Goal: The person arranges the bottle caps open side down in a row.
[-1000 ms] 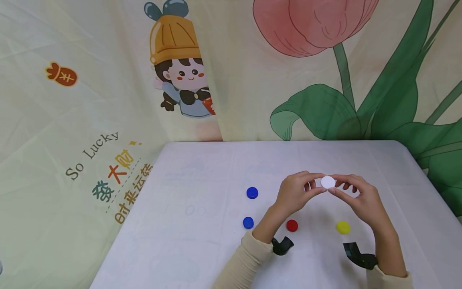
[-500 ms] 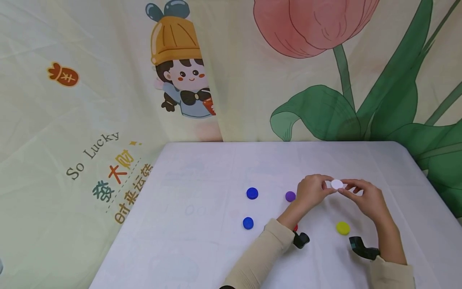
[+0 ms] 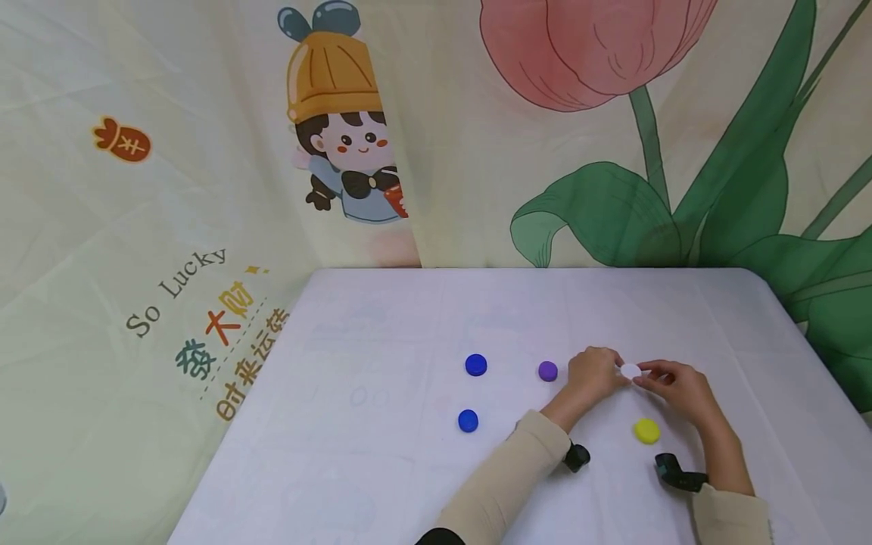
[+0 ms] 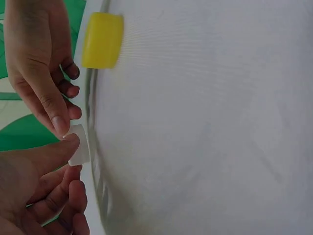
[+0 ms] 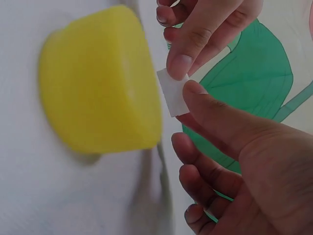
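A small white disc (image 3: 630, 371), flat-faced with a short straight side, is held between both hands over the right half of the table. My left hand (image 3: 594, 373) pinches its left edge with thumb and fingers. From the other side my right hand (image 3: 684, 390) pinches it too, and both thumbs press on its side in the right wrist view. In the left wrist view the disc (image 4: 79, 149) shows edge-on between the fingertips. A yellow disc (image 3: 646, 431) with rounded edges lies on the table just nearer than the hands; it looms large in the right wrist view.
The table (image 3: 381, 484) has a white cover. Left of the hands lie a purple disc (image 3: 548, 371) and two blue discs, one farther back (image 3: 476, 365) and one nearer (image 3: 468, 421). A printed cloth (image 3: 463, 151) hangs behind the table.
Both hands first shifted right with the white disc, then came down and nearer. The purple disc came into view; the red disc is now hidden behind the left arm.
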Tool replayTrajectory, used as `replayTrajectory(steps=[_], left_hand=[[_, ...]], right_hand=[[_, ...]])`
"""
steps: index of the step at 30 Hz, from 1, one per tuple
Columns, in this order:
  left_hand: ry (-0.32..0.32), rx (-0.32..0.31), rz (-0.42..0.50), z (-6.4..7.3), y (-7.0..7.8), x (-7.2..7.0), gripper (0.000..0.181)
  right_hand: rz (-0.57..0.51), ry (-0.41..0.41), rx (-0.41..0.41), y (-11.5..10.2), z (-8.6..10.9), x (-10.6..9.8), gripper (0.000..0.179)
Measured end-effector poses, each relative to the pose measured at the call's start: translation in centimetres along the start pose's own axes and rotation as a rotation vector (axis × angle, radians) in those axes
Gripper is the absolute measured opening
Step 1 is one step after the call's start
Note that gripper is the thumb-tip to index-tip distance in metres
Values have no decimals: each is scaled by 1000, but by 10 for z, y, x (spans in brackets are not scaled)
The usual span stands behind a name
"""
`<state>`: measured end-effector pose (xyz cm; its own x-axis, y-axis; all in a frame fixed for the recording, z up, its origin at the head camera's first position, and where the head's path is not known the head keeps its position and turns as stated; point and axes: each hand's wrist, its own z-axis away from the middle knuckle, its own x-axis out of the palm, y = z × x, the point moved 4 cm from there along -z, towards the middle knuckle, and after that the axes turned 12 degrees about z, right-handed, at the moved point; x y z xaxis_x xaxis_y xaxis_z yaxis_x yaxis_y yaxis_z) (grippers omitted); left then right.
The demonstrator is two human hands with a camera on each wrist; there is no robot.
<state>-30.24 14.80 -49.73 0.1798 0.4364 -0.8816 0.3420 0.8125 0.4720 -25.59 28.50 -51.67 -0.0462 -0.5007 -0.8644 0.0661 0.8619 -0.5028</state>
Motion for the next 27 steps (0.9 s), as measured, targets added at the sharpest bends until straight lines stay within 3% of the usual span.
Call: replayTrajectory(steps=[13, 18, 22, 27], left_hand=[[-9, 20, -70, -1, -2, 3, 22], [-38, 14, -113, 0, -3, 0, 21], [-32, 20, -140, 2, -3, -7, 19], [0, -4, -76, 8, -6, -29, 31]], right_hand=[[23, -8, -17, 1, 1, 7, 36], [9, -47, -6, 2, 0, 5, 45], [8, -63, 6, 4, -1, 4, 48], [5, -84, 15, 3, 0, 3, 48]])
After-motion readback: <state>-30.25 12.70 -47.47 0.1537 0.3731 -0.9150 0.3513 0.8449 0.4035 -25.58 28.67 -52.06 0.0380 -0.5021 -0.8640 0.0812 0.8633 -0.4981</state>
